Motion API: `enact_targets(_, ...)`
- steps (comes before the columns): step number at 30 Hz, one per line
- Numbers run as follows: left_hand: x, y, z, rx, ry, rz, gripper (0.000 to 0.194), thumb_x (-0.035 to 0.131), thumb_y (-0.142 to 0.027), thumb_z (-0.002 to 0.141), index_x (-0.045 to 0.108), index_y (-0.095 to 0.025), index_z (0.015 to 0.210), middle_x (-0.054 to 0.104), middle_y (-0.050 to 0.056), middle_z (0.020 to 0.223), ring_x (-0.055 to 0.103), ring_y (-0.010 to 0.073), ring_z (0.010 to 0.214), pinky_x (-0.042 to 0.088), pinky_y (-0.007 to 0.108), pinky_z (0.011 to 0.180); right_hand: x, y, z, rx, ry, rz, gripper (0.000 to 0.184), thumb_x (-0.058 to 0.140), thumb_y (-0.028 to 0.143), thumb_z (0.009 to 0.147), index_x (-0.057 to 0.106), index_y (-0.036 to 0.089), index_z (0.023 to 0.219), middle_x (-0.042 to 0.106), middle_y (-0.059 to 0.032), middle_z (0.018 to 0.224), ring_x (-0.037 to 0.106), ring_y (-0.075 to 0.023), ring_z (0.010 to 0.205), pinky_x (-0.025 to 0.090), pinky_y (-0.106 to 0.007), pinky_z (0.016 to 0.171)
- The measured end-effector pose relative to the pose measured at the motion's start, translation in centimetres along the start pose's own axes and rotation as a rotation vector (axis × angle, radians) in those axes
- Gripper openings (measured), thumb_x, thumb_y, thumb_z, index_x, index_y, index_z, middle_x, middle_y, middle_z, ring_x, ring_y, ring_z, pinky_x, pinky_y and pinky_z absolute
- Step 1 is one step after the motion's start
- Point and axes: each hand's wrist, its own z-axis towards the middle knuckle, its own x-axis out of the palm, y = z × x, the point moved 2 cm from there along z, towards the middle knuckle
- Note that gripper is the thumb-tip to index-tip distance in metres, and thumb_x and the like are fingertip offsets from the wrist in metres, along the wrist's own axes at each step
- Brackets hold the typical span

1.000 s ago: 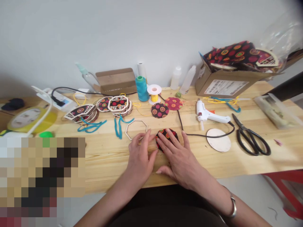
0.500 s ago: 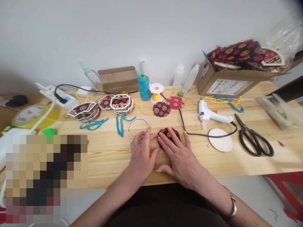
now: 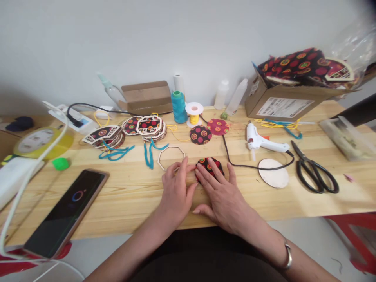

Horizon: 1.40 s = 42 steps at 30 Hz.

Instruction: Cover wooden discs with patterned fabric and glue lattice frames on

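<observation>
My right hand [image 3: 225,197] lies flat, fingers spread, on a dark floral fabric-covered piece [image 3: 219,166] on the table, hiding much of it. Beside it, my left hand [image 3: 178,192] rests with fingers loosely bent and thumb apart, its tips near the piece's left edge. A little red shows between the left fingertips and the piece; I cannot make out what it is. Just beyond my left fingers is a thin pale octagonal frame [image 3: 159,160], its near side partly hidden. Two fabric discs, one dark [image 3: 201,135] and one crimson [image 3: 218,127], lie farther back.
A white glue gun [image 3: 266,144], a pale oval disc [image 3: 273,178] and black-handled scissors [image 3: 315,174] lie to the right. Behind stand teal thread [image 3: 178,107], a yellow cord spool [image 3: 194,119] and a carton [image 3: 282,102]. Finished ornaments [image 3: 149,127] and a phone [image 3: 67,213] are left.
My view has shifted slightly, so the table items sit a little farther right in it. Both hands hold nearly the same pose on and beside the fabric piece.
</observation>
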Motion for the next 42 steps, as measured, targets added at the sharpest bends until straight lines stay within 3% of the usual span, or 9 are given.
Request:
enact_targets(4, 0.2, 0.0, -0.1, 0.009, -0.009, 0.001, 0.073, 0.058, -0.012, 0.082, 0.021, -0.022, 0.144, 0.065, 0.005, 0.118, 0.044, 0.0283, 0.113, 0.034, 0.050, 0.099, 0.0, 0.2, 0.1, 0.013, 0.009, 0.023, 0.081, 0.025, 0.069, 0.088, 0.030, 0.012, 0.145, 0.020, -0.0056, 0.155, 0.002, -0.0323, 0.143, -0.004, -0.065, 0.108)
enact_targets(8, 0.0, 0.2, -0.1, 0.004, -0.007, -0.013, 0.071, 0.057, -0.012, 0.082, 0.024, -0.022, 0.143, 0.065, 0.006, 0.116, 0.044, 0.0281, 0.114, 0.035, 0.051, 0.099, -1.2, -0.2, -0.2, 0.001, -0.026, 0.076, 0.086, 0.033, 0.069, 0.086, 0.023, 0.009, 0.147, 0.020, -0.0111, 0.155, 0.005, -0.0324, 0.143, 0.007, -0.062, 0.111)
enact_targets(11, -0.9, 0.0, 0.2, 0.007, -0.045, -0.035, 0.061, 0.056, -0.013, 0.084, 0.032, -0.020, 0.140, 0.062, 0.008, 0.121, 0.043, 0.0261, 0.117, 0.038, 0.047, 0.099, -2.3, -1.8, -1.0, 0.085, -0.197, 0.139, 0.080, 0.038, 0.058, 0.091, 0.016, 0.007, 0.148, 0.024, -0.0172, 0.153, 0.013, -0.0286, 0.143, 0.015, -0.057, 0.112)
enact_targets(16, -2.2, -1.4, 1.4, 0.134, -0.106, 0.090, 0.041, 0.053, -0.015, 0.087, 0.050, -0.017, 0.127, 0.060, 0.009, 0.125, 0.041, 0.0276, 0.122, 0.037, 0.048, 0.102, -2.1, -4.4, -2.1, 0.218, -0.486, 0.197, 0.048, 0.044, 0.020, 0.093, 0.037, 0.013, 0.140, 0.048, -0.0156, 0.140, 0.039, -0.0208, 0.133, 0.032, -0.045, 0.109)
enact_targets(21, -0.5, -2.5, 1.9, 0.186, 0.088, 0.226, 0.034, 0.051, -0.016, 0.089, 0.057, -0.017, 0.122, 0.060, 0.006, 0.129, 0.036, 0.0322, 0.128, 0.033, 0.053, 0.100, -0.6, -3.5, -1.2, 0.091, -0.287, 0.085, 0.045, 0.034, 0.008, 0.092, 0.043, 0.013, 0.137, 0.047, -0.0094, 0.142, 0.033, -0.0219, 0.137, 0.027, -0.045, 0.111)
enact_targets(24, 0.3, -2.2, 1.6, 0.154, 0.170, 0.273, 0.038, 0.053, -0.017, 0.087, 0.055, -0.018, 0.126, 0.057, 0.006, 0.134, 0.033, 0.0346, 0.131, 0.034, 0.055, 0.097, -0.5, -2.7, -0.6, 0.081, -0.157, 0.018, 0.047, 0.036, 0.024, 0.096, 0.036, 0.012, 0.142, 0.036, -0.0091, 0.149, 0.023, -0.0241, 0.141, 0.019, -0.051, 0.113)
enact_targets(27, 0.5, -1.8, 1.4, 0.147, 0.199, 0.296, 0.043, 0.056, -0.019, 0.086, 0.052, -0.019, 0.129, 0.055, 0.007, 0.136, 0.031, 0.0358, 0.133, 0.034, 0.055, 0.095, -0.7, -2.3, -0.5, 0.038, -0.062, -0.001, 0.069, 0.039, 0.050, 0.093, 0.024, 0.010, 0.147, 0.025, -0.0116, 0.153, 0.016, -0.0265, 0.143, 0.011, -0.057, 0.113)
enact_targets(31, 0.4, -1.7, 1.2, 0.131, 0.199, 0.338, 0.043, 0.057, -0.022, 0.086, 0.053, -0.022, 0.128, 0.055, 0.006, 0.136, 0.031, 0.0368, 0.133, 0.033, 0.056, 0.093, -0.6, -2.3, -0.5, 0.020, -0.019, -0.011, 0.082, 0.031, 0.064, 0.090, 0.019, 0.007, 0.147, 0.018, -0.0128, 0.155, 0.011, -0.0276, 0.144, 0.002, -0.059, 0.112)
enact_targets(42, 0.2, -1.5, 1.1, 0.130, 0.193, 0.387, 0.039, 0.058, -0.029, 0.087, 0.056, -0.024, 0.126, 0.055, 0.004, 0.135, 0.034, 0.0380, 0.131, 0.031, 0.058, 0.090, -0.2, -2.3, -0.5, 0.033, 0.009, 0.019, 0.089, 0.024, 0.071, 0.087, 0.019, 0.006, 0.147, 0.016, -0.0141, 0.155, 0.012, -0.0275, 0.143, 0.003, -0.057, 0.113)
